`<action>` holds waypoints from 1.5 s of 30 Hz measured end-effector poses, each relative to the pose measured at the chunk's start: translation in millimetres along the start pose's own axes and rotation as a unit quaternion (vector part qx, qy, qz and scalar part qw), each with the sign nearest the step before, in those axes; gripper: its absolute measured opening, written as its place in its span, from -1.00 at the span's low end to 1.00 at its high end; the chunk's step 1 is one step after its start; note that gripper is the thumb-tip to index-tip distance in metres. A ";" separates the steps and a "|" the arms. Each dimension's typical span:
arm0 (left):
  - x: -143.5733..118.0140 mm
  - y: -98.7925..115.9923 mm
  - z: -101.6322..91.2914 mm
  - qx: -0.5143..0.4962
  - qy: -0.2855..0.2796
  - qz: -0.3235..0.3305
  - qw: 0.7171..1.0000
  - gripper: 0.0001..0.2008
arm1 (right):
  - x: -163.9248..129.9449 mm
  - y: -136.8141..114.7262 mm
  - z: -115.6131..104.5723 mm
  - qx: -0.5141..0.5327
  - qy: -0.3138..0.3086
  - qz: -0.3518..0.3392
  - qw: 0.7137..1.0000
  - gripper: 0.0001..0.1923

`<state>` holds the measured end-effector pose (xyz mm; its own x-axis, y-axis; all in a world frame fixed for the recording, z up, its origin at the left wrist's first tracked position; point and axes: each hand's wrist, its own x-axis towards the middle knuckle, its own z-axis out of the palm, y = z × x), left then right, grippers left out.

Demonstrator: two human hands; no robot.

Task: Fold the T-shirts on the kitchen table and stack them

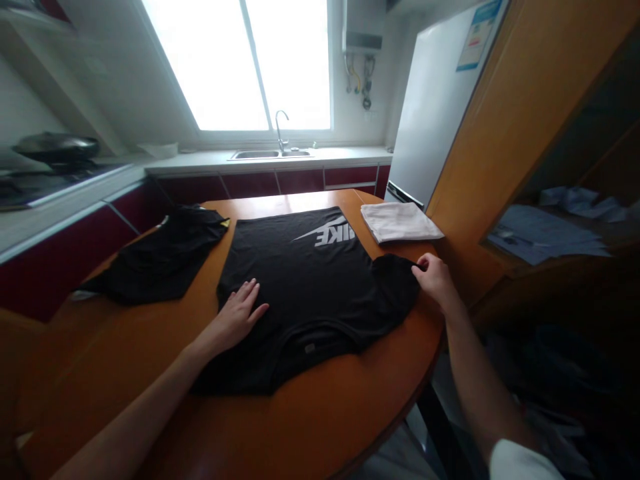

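The orange table bears a spread black T-shirt; a crumpled black garment; a folded white cloth.

From my feed, the black T-shirt is soft matt cloth, cotton by the look of it, with a flat white print on the chest. My left hand lies flat on that fabric, and my right hand pinches the same cloth at the sleeve. The table is orange-brown wood with a smooth, slightly glossy finish that catches the window light. The second black garment looks like the same dull cloth, a bit crumpled. The folded white cloth is matt too. The tap at the sink is shiny metal.
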<state>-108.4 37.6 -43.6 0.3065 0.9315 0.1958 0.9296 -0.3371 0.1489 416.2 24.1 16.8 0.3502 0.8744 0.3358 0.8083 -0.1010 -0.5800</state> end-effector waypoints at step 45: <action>-6.9 14.7 -12.2 -0.020 -0.028 -0.006 0.999 -0.28 | -30.1 -83.5 90.4 -0.074 -0.223 -0.323 0.917 -0.28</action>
<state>-99.3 24.6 -31.0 0.3071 0.9414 0.1395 0.9250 -0.3297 0.1889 295.4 49.1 -12.0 -0.4259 0.8783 0.2174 0.8456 0.4719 -0.2496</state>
